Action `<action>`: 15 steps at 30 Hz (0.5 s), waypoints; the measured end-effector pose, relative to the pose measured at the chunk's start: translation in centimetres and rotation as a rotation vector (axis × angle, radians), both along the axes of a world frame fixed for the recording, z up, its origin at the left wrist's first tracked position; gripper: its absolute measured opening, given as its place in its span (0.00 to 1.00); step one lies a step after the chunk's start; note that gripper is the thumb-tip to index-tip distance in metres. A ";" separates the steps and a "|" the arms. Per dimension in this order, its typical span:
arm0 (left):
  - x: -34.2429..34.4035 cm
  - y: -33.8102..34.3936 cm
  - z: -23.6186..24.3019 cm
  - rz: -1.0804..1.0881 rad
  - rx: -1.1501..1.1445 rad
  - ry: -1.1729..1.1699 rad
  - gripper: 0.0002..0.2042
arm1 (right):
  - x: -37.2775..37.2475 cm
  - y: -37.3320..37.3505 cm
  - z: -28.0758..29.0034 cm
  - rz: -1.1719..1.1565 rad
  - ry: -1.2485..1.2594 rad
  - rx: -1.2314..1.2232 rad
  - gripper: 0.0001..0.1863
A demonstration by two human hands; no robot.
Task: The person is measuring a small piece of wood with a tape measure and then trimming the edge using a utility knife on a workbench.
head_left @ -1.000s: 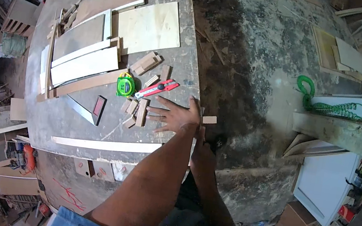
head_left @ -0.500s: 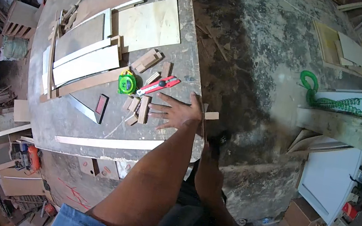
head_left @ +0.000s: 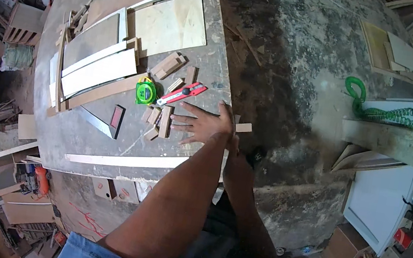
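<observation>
My left hand (head_left: pixel 208 126) lies on the worktable (head_left: pixel 158 154) near its right edge, fingers spread and pointing left. Beneath it a small wood piece (head_left: pixel 243 127) juts out past the edge. My right hand (head_left: pixel 234 148) is at the table edge beside my left wrist, its fingers mostly hidden, so I cannot tell what it holds. Left of my spread fingers lie short wood blocks (head_left: pixel 165 121). A red utility knife (head_left: pixel 182 94) and a green tape measure (head_left: pixel 145 91) rest just beyond them. A try square (head_left: pixel 114 122) lies farther left.
White and brown boards (head_left: pixel 99 67) and a pale plywood sheet (head_left: pixel 169 25) cover the table's far left. A long wood strip (head_left: pixel 125 160) lies along the near edge. To the right are a coiled green hose (head_left: pixel 392 112) and a white panel (head_left: pixel 377 204).
My right hand has come up from below to the table edge, close to my left wrist. My left hand stays spread on the table. The view has shifted slightly.
</observation>
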State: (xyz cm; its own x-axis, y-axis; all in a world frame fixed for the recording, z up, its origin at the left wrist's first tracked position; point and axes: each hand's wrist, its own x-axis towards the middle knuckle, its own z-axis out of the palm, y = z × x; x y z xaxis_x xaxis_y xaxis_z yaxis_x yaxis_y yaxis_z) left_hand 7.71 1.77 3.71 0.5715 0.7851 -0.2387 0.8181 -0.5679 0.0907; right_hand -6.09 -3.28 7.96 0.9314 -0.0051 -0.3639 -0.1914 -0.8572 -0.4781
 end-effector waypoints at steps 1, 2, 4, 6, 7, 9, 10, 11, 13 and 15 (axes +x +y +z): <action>0.1 -1.1 0.2 -0.012 -0.024 0.000 0.56 | 1.0 -0.8 -0.4 0.007 -0.031 -0.102 0.35; 0.1 -1.2 0.4 -0.005 -0.031 0.007 0.56 | 0.9 -0.8 0.4 0.006 -0.030 -0.108 0.35; -0.1 -1.2 -0.3 0.009 0.002 -0.034 0.55 | -0.6 -0.6 3.9 -0.024 0.198 0.044 0.40; 0.0 1.2 0.1 0.025 0.022 -0.017 0.55 | -1.8 0.7 8.8 0.019 0.312 0.028 0.40; -0.1 1.0 0.4 0.017 -0.009 0.004 0.55 | -2.3 0.4 10.2 0.032 0.429 -0.035 0.39; 0.0 1.2 0.7 0.020 -0.015 0.004 0.55 | -2.5 0.2 7.7 0.030 0.306 -0.033 0.39; 0.3 -1.3 1.0 0.000 -0.087 0.002 0.55 | -2.2 -1.6 6.4 0.001 0.181 -0.094 0.39; 0.2 -1.0 0.8 0.000 -0.078 -0.003 0.55 | -1.3 -1.3 4.1 0.002 0.176 -0.085 0.39; 0.0 -1.3 0.4 -0.002 -0.058 -0.022 0.55 | 1.3 -1.5 0.9 -0.046 0.123 0.018 0.37; -0.1 -0.4 -0.3 0.011 0.010 -0.044 0.55 | -0.8 -0.8 1.0 -0.015 0.097 0.029 0.36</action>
State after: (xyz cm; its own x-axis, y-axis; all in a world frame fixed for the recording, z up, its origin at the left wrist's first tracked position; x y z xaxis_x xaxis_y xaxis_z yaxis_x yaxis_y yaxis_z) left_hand 7.57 1.34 3.44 0.5724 0.7938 -0.2053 0.8198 -0.5597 0.1214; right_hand -6.91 -4.07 8.94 0.8917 -0.0072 -0.4527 -0.2509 -0.8401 -0.4809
